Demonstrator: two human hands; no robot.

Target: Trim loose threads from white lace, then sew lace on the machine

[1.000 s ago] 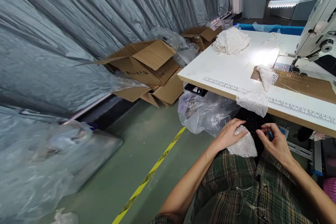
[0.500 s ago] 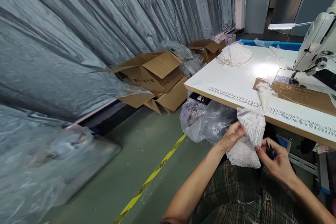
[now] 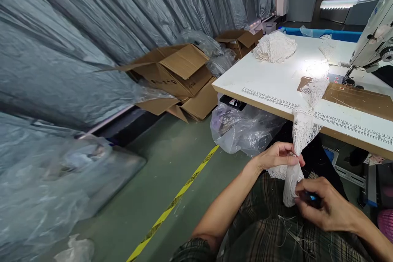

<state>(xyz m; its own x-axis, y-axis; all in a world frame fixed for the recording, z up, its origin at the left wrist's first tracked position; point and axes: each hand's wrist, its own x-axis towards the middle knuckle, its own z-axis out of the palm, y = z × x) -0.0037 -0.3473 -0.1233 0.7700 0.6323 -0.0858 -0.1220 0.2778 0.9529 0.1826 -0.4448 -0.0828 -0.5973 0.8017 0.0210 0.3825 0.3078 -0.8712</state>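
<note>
A strip of white lace (image 3: 302, 129) runs from the sewing table over its front edge and down to my lap. My left hand (image 3: 281, 158) pinches it, gathered narrow, just below the table edge. Lower down, my right hand (image 3: 324, 204) is closed at the bunched lace near my lap, its fingertips on the fabric. Tucked in that palm is a small tool with a blue part (image 3: 313, 197), which looks like thread snips; my fingers hide most of it. Under my left hand more lace hangs over my plaid shirt.
A sewing machine (image 3: 368, 37) with a lit lamp (image 3: 339, 4) stands on the white table (image 3: 239, 75). A lace pile (image 3: 274, 46) lies at its far left corner. Open cardboard boxes (image 3: 181, 71) and plastic bags (image 3: 245, 125) are on the left; yellow tape (image 3: 172, 206) crosses the floor.
The lace has been drawn down and bunched; more of it hangs over the table edge. My right hand has moved down toward my lap. The view has tilted slightly downward.
</note>
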